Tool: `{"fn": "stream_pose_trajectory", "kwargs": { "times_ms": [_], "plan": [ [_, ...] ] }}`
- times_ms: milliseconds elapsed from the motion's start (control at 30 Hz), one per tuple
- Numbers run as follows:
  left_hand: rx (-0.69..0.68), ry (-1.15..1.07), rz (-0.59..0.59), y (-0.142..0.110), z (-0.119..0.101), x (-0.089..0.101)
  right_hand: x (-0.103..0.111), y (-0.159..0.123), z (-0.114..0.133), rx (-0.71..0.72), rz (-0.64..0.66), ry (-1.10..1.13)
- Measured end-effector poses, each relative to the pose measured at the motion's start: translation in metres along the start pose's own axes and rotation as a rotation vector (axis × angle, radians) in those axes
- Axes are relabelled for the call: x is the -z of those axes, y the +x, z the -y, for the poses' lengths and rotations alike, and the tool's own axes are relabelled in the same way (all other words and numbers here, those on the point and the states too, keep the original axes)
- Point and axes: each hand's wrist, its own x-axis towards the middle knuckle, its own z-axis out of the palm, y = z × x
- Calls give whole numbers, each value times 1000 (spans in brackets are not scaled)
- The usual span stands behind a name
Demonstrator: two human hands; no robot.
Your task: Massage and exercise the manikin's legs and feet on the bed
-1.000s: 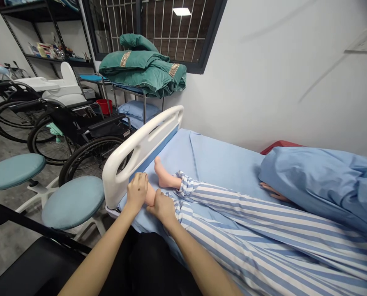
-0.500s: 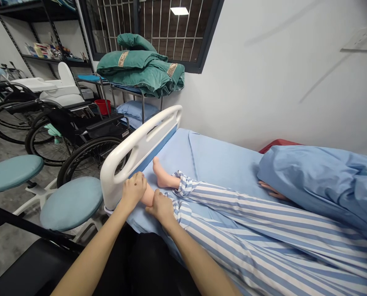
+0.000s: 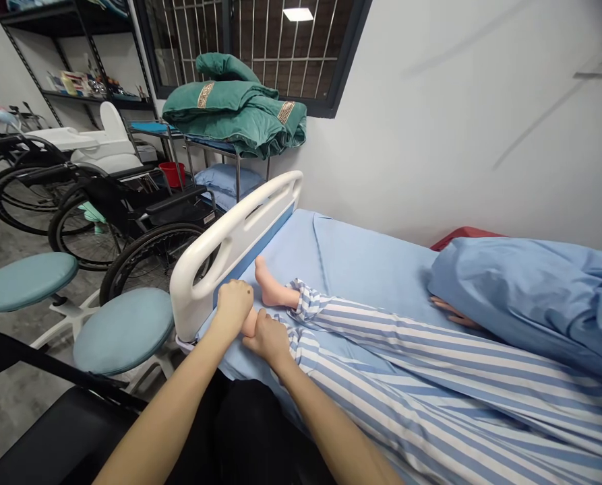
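the left hand (image 3: 234, 304) has slid slightly toward the right hand (image 3: 267, 340), leaving a narrower strip of bare skin between them. both sets of fingers are closed and lie close together, curled over a training manikin's near ankle (image 3: 250, 325), which sits at the foot of the bed, just inside the footboard. the smooth, pale, rubbery-looking far foot (image 3: 273, 291) lies just beyond the hands, toes up and untouched.

the manikin lies on a pale blue fitted sheet (image 3: 361, 259), its legs in loose blue-and-white striped pyjama trousers (image 3: 432, 364) with crumpled cuffs. a creased blue cloth cover (image 3: 526, 296) hides the upper body, and a manikin hand (image 3: 447, 313) pokes out from under its edge.

the footboard (image 3: 234, 225) is glossy white moulded plastic with long grip slots and a blue inset. beyond it stand a black wheelchair (image 3: 174, 205) with thin spoked wheels and a round teal padded stool (image 3: 123, 330) on a white base. further back, folded green quilts (image 3: 230, 111) with a woven gold border are piled on a metal trolley, above a blue pillow (image 3: 224, 180), with a red bucket (image 3: 172, 174) close by.
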Motion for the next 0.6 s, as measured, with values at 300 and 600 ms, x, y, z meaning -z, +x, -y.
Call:
{"fn": "stream_pose_trajectory", "kwargs": {
  "times_ms": [300, 600],
  "plan": [
    [0, -39, 61, 10, 1, 0, -2, 0, -1, 7, -20, 8],
    [105, -7, -191, -4, 0, -24, -8, 2, -1, -16, -16, 13]
  ]
}}
